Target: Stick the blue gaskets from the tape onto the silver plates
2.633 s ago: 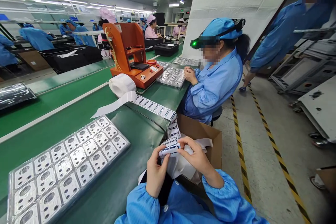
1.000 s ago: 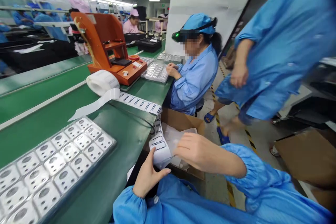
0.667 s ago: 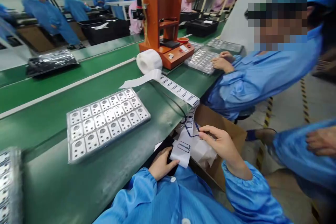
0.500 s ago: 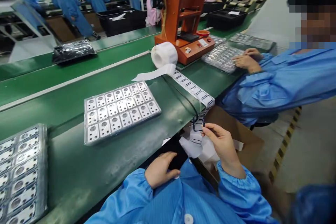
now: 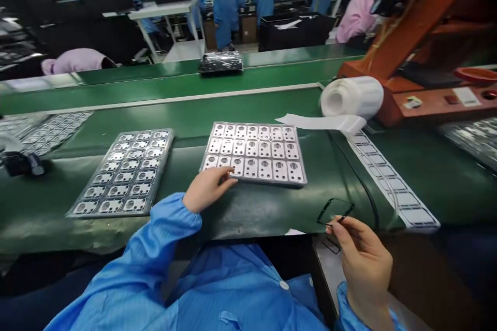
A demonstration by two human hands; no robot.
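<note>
Between thumb and fingertips, my right hand (image 5: pixel 363 253) pinches a thin black rectangular frame (image 5: pixel 319 213) above the table's front edge. My left hand (image 5: pixel 209 186) is at the front left edge of a clear tray of silvery plates (image 5: pixel 252 151); its fingers are apart over the lower row, and I see nothing held. Whether the fingertips touch a plate is unclear. A second tray of plates (image 5: pixel 126 173) lies to the left. A strip of black frames on white backing (image 5: pixel 392 178) runs from the white roll (image 5: pixel 351 97) to the front edge.
An orange press (image 5: pixel 423 88) stands at the back right, with more plates (image 5: pixel 476 139) in front of it. A dark cable (image 5: pixel 363 178) lies on the green table (image 5: pixel 248 212). More trays (image 5: pixel 58 129) are at the far left. Several people work in the background.
The view has swung left. My left hand has moved from near my lap to the middle tray. My right hand has lifted the black frame away from the strip.
</note>
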